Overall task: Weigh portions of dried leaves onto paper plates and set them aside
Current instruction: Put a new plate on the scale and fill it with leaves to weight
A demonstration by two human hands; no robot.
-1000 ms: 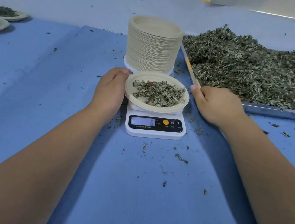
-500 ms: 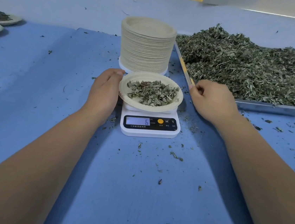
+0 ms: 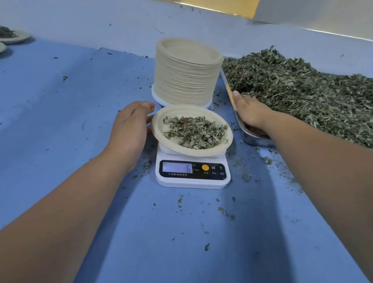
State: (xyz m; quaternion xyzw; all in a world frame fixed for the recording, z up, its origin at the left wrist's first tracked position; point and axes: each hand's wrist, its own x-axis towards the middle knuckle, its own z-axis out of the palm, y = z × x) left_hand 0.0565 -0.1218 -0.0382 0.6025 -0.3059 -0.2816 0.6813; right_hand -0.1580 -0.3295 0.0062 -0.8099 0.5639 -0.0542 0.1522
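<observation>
The plate (image 3: 191, 130) with its portion of leaves sits on the scale (image 3: 192, 174) at the middle of the surface (image 3: 66, 127), and the display reads 6. The plate is round, so it has no long axis to line up with. What matters is its left rim, which faces our left hand (image 3: 131, 123).

That hand is just beside the rim, with its fingers nearly straight and curving gently along it. It holds nothing we can see. The thumb is hidden, so we cannot tell whether the hand actually touches the plate.

Our right hand (image 3: 249, 110) is farther off, lying palm down over the near left corner of the tray (image 3: 250, 139), at the edge of the leaf heap (image 3: 313, 102). Its fingers are partly lost among the leaves, and we cannot tell whether they have closed on any.

We judge the left hand to be the one placed to take the plate away. The filled plates (image 3: 7, 36) lie far to the left, and the surface between them and the scale holds only crumbs. The other sides are tighter:

- **Far side:** the plate stack (image 3: 186, 71) stands just beyond the scale.
- **Right side:** the tray's long left edge runs from near to far close by.

A tilted lift could spill the leaves.
</observation>
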